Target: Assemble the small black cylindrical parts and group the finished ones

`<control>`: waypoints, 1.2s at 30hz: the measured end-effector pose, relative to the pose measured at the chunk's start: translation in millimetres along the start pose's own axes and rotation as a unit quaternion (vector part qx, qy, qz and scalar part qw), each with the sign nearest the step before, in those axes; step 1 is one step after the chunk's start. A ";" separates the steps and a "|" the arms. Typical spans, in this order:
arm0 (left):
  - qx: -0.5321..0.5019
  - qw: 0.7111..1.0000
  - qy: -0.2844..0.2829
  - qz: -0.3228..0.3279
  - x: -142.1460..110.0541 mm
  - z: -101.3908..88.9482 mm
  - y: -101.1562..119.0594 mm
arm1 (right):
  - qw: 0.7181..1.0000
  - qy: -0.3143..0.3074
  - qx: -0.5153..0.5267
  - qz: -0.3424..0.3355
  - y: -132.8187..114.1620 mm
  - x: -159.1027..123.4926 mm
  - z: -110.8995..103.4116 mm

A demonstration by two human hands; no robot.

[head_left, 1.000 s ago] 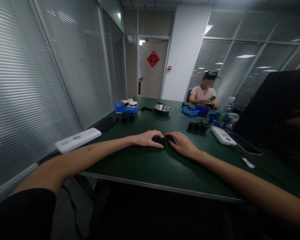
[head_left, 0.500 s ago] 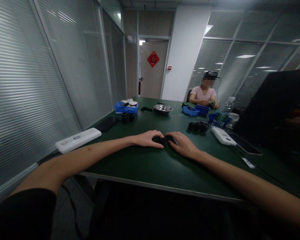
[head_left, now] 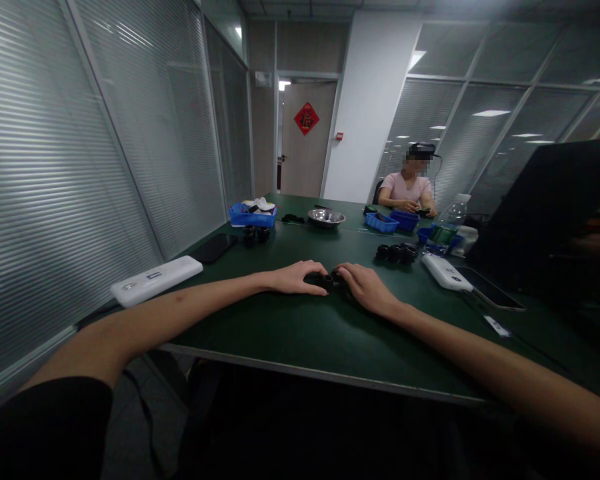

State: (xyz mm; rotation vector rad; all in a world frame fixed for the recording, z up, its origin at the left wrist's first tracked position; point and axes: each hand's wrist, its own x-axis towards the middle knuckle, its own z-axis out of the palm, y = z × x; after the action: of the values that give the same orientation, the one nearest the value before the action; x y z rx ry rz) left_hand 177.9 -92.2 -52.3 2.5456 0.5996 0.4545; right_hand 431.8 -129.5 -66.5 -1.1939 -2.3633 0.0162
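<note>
Left hand point(head_left: 300, 277) has thumb and fingers wrapped on the black part point(head_left: 327, 283), clamped by my read. Part sits on the near side of the metal bowl point(head_left: 327, 220), roughly in line with it, at or just above the green desk point(head_left: 280, 333); contact I can't confirm. Right hand point(head_left: 364, 285) is nearer than the bowl and right of it, fingers bent close together over something dark at the part's end. Can't tell if it's clamped there or just touching, or if that dark bit is a separate piece.

Step in hand, my judgement: two-handed work on the part, left steadying, right working its end. Next move calls for a firm left grip and right fingertips lined up with that end, I'd say.

Orientation: long axis looks roughly crosswise, under the bowl's width in my view. Round end points toward the right hand; other end is lost in the left palm. Tilt unclear, black on dark green.

Around: black rings point(head_left: 396, 253) nearer than the bowl, to its right; more black pieces point(head_left: 256, 235) to its left, slightly nearer. Neither hand touches those.
</note>
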 end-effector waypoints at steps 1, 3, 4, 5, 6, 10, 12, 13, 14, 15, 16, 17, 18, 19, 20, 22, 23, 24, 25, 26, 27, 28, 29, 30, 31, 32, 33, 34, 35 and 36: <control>0.001 1.000 0.000 0.000 0.0 -0.1 -0.2 | 1.000 -0.002 -0.001 0.004 -0.5 0.1 -0.6; 0.002 1.000 -0.003 -0.002 -0.1 -0.2 -0.6 | 1.000 -0.003 -0.002 0.004 -1.3 0.4 -1.6; 0.002 1.000 -0.004 -0.002 -0.2 -0.2 -0.6 | 1.000 -0.004 -0.002 0.003 -1.7 0.6 -2.0; 0.002 1.000 -0.004 -0.002 -0.3 -0.3 -0.5 | 1.000 -0.006 -0.002 0.003 -2.0 0.8 -2.4; 0.002 1.000 -0.004 -0.001 -0.3 -0.4 -0.2 | 1.000 -0.007 -0.004 0.003 -2.3 1.0 -2.6; 0.001 1.000 -0.005 -0.004 -0.5 -0.9 1.5 | 1.000 -0.013 -0.016 0.001 -2.7 1.4 -2.8; -0.001 1.000 -0.006 -0.008 -0.4 -1.0 1.4 | 1.000 -0.011 -0.019 -0.003 -2.5 1.4 -2.4; -0.001 1.000 -0.006 -0.007 -0.4 -1.0 1.0 | 1.000 -0.010 -0.020 -0.004 -2.3 1.4 -2.2; -0.001 1.000 -0.005 -0.005 -0.3 -0.8 0.3 | 1.000 -0.010 -0.021 -0.003 -2.1 1.4 -2.1; -0.001 1.000 -0.004 -0.003 -0.2 -0.7 -0.5 | 1.000 -0.010 -0.022 -0.002 -2.0 1.4 -2.0; 0.000 1.000 -0.003 0.000 -0.2 -0.5 -1.3 | 1.000 -0.010 -0.023 0.000 -1.9 1.5 -2.0; 0.000 1.000 -0.002 0.003 -0.1 -0.4 -1.9 | 1.000 -0.010 -0.024 0.002 -1.9 1.5 -2.2; 0.000 1.000 -0.001 0.004 -0.1 -0.2 -2.3 | 1.000 -0.011 -0.023 0.002 -1.9 1.4 -2.4; -0.001 1.000 -0.001 0.005 -0.1 -0.2 -2.4 | 1.000 -0.010 -0.019 0.004 -2.0 1.3 -2.7; -0.001 1.000 -0.002 0.004 -0.1 -0.1 -2.4 | 1.000 -0.009 -0.012 0.005 -2.3 1.2 -3.1; 0.003 1.000 -0.001 0.002 -0.1 0.2 -2.1 | 1.000 -0.003 0.015 0.007 -3.2 0.7 -3.8; 0.005 1.000 0.001 0.001 -0.1 0.4 -2.1 | 0.999 0.003 0.033 0.006 -4.0 0.3 -4.1; 0.008 1.000 0.003 0.000 0.0 0.6 -2.4 | 0.999 0.011 0.051 0.004 -5.0 -0.1 -4.4; 0.010 1.000 0.003 -0.001 0.2 0.9 -2.8 | 0.997 0.019 0.068 -0.001 -6.2 -0.7 -4.8; 0.011 1.000 0.003 -0.001 0.4 1.1 -3.4 | 0.996 0.026 0.083 -0.007 -7.7 -1.3 -5.2; 0.008 1.000 0.001 0.000 0.6 1.3 -4.1 | 0.995 0.031 0.095 -0.013 -9.3 -2.0 -5.8; 0.004 1.000 -0.001 0.000 0.8 1.5 -4.7 | 0.994 0.034 0.106 -0.020 -11.0 -2.8 -6.4; -0.001 1.000 -0.003 -0.002 1.0 1.5 -5.3 | 0.992 0.036 0.117 -0.026 -12.9 -3.7 -7.2; -0.006 1.000 -0.002 -0.005 1.2 1.5 -5.6 | 0.991 0.034 0.126 -0.035 -14.7 -4.6 -8.0; -0.010 1.000 0.000 -0.007 1.2 1.4 -5.7 | 0.990 0.027 0.133 -0.046 -16.4 -5.4 -8.8; -0.014 1.000 0.001 -0.009 1.2 1.1 -5.6 | 0.989 0.017 0.136 -0.059 -17.9 -6.1 -9.6; -0.016 1.000 0.000 -0.011 1.2 0.8 -5.1 | 0.988 0.006 0.136 -0.073 -19.3 -6.6 -10.4; -0.017 1.000 -0.001 -0.010 1.0 0.5 -4.5 | 0.987 -0.004 0.133 -0.085 -20.3 -7.0 -11.1; -0.017 1.000 -0.002 -0.008 0.9 0.1 -3.9 | 0.987 -0.011 0.129 -0.095 -21.1 -7.2 -11.6; -0.016 1.000 -0.002 -0.006 0.7 -0.3 -3.2 | 0.987 -0.013 0.125 -0.101 -21.7 -7.2 -12.2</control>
State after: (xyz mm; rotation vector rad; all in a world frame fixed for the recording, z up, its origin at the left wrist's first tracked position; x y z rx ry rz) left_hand 177.3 -89.2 -53.6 2.5108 0.6001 0.4511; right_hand 424.3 -150.8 -54.0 -0.8393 -2.4089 0.2554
